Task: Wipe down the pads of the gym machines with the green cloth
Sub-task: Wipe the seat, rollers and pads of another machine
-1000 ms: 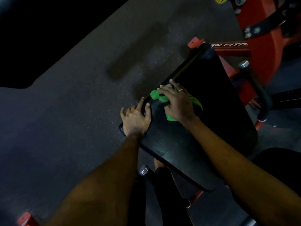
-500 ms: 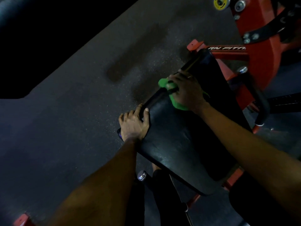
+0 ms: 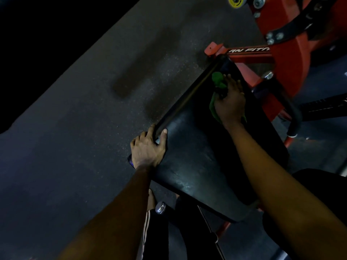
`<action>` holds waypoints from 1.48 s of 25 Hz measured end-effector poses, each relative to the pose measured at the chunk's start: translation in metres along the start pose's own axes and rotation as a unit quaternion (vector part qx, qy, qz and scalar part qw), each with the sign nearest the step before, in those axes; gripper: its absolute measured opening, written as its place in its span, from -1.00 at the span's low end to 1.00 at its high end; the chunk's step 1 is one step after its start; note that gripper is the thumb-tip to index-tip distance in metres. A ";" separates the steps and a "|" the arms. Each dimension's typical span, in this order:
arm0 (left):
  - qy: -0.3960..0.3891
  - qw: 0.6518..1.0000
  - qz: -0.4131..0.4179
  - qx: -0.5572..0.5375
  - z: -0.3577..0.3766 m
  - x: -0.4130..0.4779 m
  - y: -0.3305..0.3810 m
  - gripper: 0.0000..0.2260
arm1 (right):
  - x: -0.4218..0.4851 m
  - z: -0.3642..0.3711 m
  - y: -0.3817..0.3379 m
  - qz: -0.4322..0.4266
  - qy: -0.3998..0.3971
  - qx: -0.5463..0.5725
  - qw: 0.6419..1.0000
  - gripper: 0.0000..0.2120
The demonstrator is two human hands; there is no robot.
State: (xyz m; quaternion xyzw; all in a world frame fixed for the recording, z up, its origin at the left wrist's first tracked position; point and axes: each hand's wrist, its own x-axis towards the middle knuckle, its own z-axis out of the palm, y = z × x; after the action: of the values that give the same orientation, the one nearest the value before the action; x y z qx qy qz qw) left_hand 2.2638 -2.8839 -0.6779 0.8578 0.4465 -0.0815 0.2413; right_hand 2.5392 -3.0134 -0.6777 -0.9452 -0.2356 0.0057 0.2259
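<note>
A black pad [image 3: 197, 166] of a red gym machine slants from lower right toward the upper middle. The green cloth [image 3: 217, 81] lies bunched near the pad's far end, by its left edge. My right hand [image 3: 230, 100] presses down on the cloth with fingers stretched forward, covering most of it. My left hand [image 3: 148, 148] holds the pad's near left corner, thumb on top and fingers curled over the side edge.
The red machine frame [image 3: 285, 72] with a black curved handle [image 3: 295, 117] stands right behind the pad. Dark rubber floor [image 3: 84, 119] spreads to the left. A chrome knob [image 3: 160, 207] and my legs in black trousers [image 3: 159, 233] are below the pad.
My right hand has slid the cloth along the pad's left side from the middle toward the far end. My left hand stayed on the near corner.
</note>
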 end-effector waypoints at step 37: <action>-0.061 0.994 0.093 0.004 0.000 0.075 0.098 -0.22 | 0.066 0.009 0.004 -0.262 -0.070 -0.047 0.961 -0.60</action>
State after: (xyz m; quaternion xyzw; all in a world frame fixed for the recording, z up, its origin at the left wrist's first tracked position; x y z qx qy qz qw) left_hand 2.3868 -2.8762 -0.6709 0.8898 0.3492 -0.1130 0.2712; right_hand 2.5989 -2.9829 -0.6807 -0.8569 -0.4906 0.0010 0.1581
